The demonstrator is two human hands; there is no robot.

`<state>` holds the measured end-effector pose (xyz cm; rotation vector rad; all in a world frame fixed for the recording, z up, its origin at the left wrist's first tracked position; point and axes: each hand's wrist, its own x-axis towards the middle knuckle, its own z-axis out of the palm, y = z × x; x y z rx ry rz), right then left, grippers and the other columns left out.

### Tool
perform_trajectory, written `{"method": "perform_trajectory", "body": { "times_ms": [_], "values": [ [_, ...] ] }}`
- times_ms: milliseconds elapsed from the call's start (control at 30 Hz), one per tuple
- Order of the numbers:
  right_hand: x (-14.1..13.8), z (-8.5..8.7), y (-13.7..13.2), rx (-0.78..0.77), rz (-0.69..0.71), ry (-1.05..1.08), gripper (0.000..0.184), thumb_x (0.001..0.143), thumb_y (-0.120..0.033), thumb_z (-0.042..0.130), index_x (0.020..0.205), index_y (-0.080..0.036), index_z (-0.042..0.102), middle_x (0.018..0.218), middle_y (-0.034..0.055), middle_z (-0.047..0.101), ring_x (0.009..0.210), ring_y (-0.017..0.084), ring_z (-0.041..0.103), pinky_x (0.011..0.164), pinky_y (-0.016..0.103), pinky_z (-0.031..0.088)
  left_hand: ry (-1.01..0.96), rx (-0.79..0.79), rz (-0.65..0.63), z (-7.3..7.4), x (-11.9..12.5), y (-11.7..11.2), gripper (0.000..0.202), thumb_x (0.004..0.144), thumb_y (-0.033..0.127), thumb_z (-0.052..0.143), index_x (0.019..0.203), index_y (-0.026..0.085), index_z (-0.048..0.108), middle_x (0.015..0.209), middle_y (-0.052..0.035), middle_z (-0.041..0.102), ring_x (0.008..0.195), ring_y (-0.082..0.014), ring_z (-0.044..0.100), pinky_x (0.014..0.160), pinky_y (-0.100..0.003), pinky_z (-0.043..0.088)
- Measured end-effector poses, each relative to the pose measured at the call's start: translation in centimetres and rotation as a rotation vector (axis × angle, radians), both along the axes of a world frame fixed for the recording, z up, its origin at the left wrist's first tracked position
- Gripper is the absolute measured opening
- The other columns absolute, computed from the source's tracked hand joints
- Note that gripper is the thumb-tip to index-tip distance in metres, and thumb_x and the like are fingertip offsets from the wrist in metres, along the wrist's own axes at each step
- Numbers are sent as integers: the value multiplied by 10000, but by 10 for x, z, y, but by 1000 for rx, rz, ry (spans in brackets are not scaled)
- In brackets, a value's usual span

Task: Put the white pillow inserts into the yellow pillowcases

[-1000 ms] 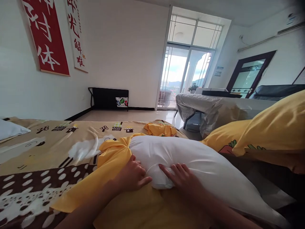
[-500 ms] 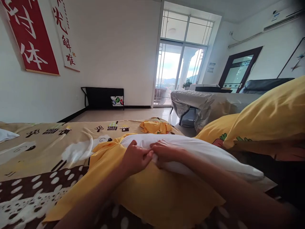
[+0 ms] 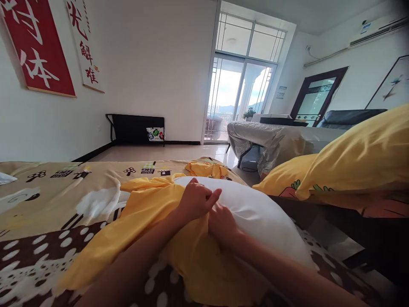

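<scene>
A white pillow lies on the bed in front of me, partly inside a yellow pillowcase. My left hand is closed on the pillowcase's open edge where it meets the pillow. My right hand presses against the pillow just below and right of the left hand; its fingers are mostly tucked under the cloth edge.
The bed has a patterned tan and brown sheet. Two yellow cased pillows are stacked at the right. A crumpled yellow cloth lies at the bed's far edge. A covered table and a black rack stand on the floor beyond.
The hands went from lying spread on the pillow to gripping at the pillowcase opening. The yellow case has been drawn a little further over the white pillow.
</scene>
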<state>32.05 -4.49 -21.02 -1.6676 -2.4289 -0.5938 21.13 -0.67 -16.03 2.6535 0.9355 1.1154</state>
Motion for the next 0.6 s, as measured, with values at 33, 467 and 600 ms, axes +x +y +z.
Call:
{"method": "perform_trajectory", "body": {
  "times_ms": [33,467,600],
  "values": [
    [-5,-6,0,-7,4,-43,253,837,-65,451,985,-121,649,967,164,658,825,234,593,608,319,439,37,7,23,-5,0,9,598,928,399,362,387,165,462,387,14,473,434,-88,352,756,-327,333],
    [14,49,21,72,-200,119,577,796,-149,467,1339,-343,466,1087,44,639,832,189,621,618,278,394,-130,217,370,11,-128,30,231,894,331,440,920,201,628,994,-55,637,1007,-208,576,890,-376,368],
    [8,41,39,104,-222,101,661,763,-107,474,1384,-325,407,1094,52,630,843,190,625,622,276,404,-481,276,661,18,-192,52,201,832,329,460,830,201,615,944,-48,622,987,-213,569,931,-354,381]
  ]
}}
